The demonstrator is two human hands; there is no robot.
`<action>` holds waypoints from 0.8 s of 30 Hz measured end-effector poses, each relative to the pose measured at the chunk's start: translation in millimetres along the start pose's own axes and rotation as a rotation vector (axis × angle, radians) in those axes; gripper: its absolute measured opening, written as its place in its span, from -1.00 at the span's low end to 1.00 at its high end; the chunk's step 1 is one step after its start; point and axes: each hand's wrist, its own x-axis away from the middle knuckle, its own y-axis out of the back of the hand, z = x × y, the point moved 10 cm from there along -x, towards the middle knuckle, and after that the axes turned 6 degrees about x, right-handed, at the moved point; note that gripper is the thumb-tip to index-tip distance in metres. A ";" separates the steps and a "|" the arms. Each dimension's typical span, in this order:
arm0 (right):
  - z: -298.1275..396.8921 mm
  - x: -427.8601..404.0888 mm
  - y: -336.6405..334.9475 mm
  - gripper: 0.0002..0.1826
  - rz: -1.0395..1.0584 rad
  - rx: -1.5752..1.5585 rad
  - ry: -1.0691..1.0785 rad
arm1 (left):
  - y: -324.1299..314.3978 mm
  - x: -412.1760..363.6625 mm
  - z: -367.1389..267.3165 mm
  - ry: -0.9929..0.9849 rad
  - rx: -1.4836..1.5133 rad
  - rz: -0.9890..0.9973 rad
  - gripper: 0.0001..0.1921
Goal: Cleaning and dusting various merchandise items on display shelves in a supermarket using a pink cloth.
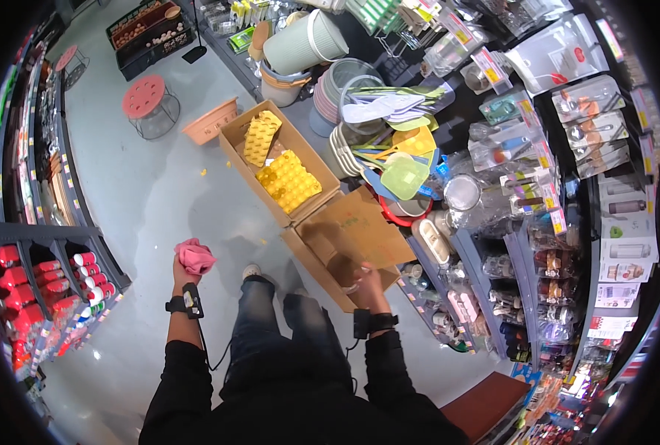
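Observation:
My left hand (181, 272) grips a crumpled pink cloth (196, 256) out to the left, above the floor. On the right, my right hand (368, 285) is over the near end of an open cardboard box (301, 248); its fingers are too blurred to tell whether they hold anything. A raised cardboard flap (363, 228) covers part of that box's inside. Touching its far end, a second open cardboard box (241, 167) holds a yellow egg tray (290, 181) and a smaller piece of yellow tray (261, 138).
Shelves of packaged kitchenware (524, 194) and buckets of spatulas (405, 167) line the right. An orange plastic basket (212, 121), a pink stool (143, 97) and black crates of eggs (149, 36) stand farther off. A rack of red-capped goods (35, 278) is at left.

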 end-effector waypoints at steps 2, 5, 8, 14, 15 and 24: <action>43.1 -6.2 15.9 -0.64 -0.259 0.280 0.058 | -12.7 -15.2 -20.7 -0.005 0.005 -0.002 -0.64; 86.0 -19.5 49.0 -0.57 -0.442 0.337 0.099 | -32.4 -35.7 -23.0 0.003 0.066 -0.063 -0.63; 105.5 -49.7 96.9 -0.55 -0.532 0.343 0.125 | -56.4 -59.3 6.6 0.016 0.011 0.044 -0.68; 137.5 -117.6 148.6 -0.54 -0.696 0.309 0.191 | -79.5 -81.7 75.1 0.184 0.167 -0.172 -0.68; 138.8 -126.3 152.6 -0.53 -0.725 0.263 0.208 | -87.1 -89.0 74.1 0.176 0.160 -0.174 -0.68; 174.4 -185.9 148.9 -0.46 -0.677 -0.003 0.294 | -190.8 -151.7 23.9 0.029 -0.159 -0.095 -0.66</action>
